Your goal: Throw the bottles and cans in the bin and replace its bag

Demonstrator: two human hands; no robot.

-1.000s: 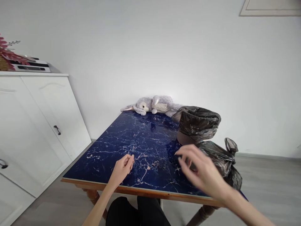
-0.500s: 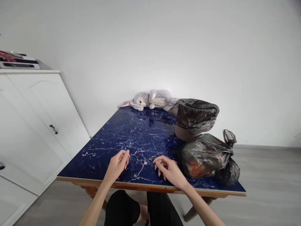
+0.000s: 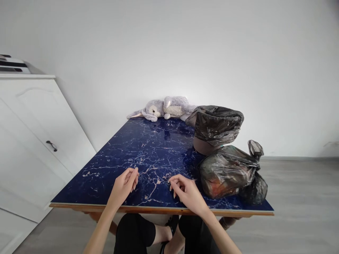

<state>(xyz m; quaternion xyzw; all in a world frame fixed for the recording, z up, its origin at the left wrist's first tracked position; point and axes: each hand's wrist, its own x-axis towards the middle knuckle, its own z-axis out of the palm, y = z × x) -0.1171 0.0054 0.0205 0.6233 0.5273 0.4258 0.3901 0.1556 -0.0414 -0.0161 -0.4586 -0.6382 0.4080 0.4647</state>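
My left hand [image 3: 126,183] rests near the front edge of the blue marbled table [image 3: 111,151], its fingers curled together with nothing in them. To its right, my right hand [image 3: 185,192] is on the tabletop, fingers loosely bent and slightly apart, holding nothing. Just right of that hand lies a knotted black plastic bag [image 3: 227,173] with reddish and greenish contents showing through. Behind the bag stands a bin [image 3: 205,145] lined with a black bag [image 3: 219,125]. What is inside the bin cannot be seen.
A grey plush rabbit [image 3: 174,107] lies along the table's back edge against the white wall [image 3: 169,46]. At the left is a white cabinet [image 3: 31,134] with a printer-like device [image 3: 13,66] on top. My legs are under the table.
The whole view has shifted slightly, so the table and things on it appear further left and a little higher. My legs have moved beneath the table; both hands keep nearly the same pose.
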